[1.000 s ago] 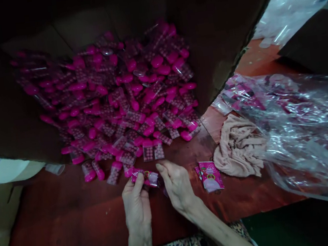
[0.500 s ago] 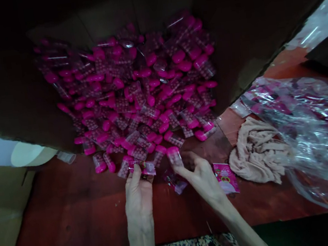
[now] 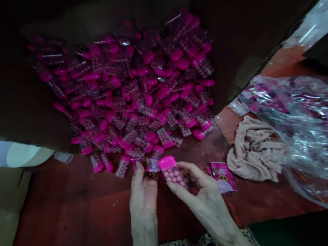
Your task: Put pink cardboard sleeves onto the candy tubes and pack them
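Over the red tabletop (image 3: 73, 215), my right hand (image 3: 204, 202) pinches a pink-capped clear tube of pink beads (image 3: 173, 173). My left hand (image 3: 143, 194) pinches a pink packet (image 3: 147, 164) just beside it, below the heaped tubes (image 3: 123, 92).

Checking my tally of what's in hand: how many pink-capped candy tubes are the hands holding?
1: the tube is pinched in the right hand. The left hand holds a small pink packet, though its fingers could hide another tube.

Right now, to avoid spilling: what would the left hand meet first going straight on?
The left hand would probably meet the heap of pink-capped tubes just past its packet; depth is unclear.
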The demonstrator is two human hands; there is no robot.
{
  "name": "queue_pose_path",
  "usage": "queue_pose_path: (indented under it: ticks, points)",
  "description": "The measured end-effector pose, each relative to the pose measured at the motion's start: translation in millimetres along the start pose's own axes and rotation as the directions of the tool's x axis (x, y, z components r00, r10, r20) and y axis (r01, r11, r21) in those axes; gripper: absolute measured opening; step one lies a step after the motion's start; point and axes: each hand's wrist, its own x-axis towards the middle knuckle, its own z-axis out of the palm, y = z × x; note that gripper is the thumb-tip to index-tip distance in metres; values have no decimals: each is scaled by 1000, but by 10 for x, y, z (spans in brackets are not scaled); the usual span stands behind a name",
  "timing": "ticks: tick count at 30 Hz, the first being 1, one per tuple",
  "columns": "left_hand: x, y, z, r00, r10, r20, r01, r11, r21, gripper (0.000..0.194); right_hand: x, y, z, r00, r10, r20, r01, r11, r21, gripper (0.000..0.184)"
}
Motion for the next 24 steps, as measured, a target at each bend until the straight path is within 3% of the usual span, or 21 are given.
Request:
queue_pose_path:
  ticks: [6,9,15,24]
  points:
    - [19,-20,-17,998,24,59,-26,999,32,16,10,-38,-23,999,-14,46,16,999,-48,27]
    - [54,-41,-63,990,85,109,-93,993,68,5,24,-47,-54,995,-33,94,40,997,-66,27]
    - [76,-66,-94,971,182,153,-208,961,179,20,100,-9,-132,976,-55,209,78,992,-104,28]
    - [-50,-174,-55,969,175,174,-214,948,234,20,38,166,-88,988,-144,53,153,912,-381,35]
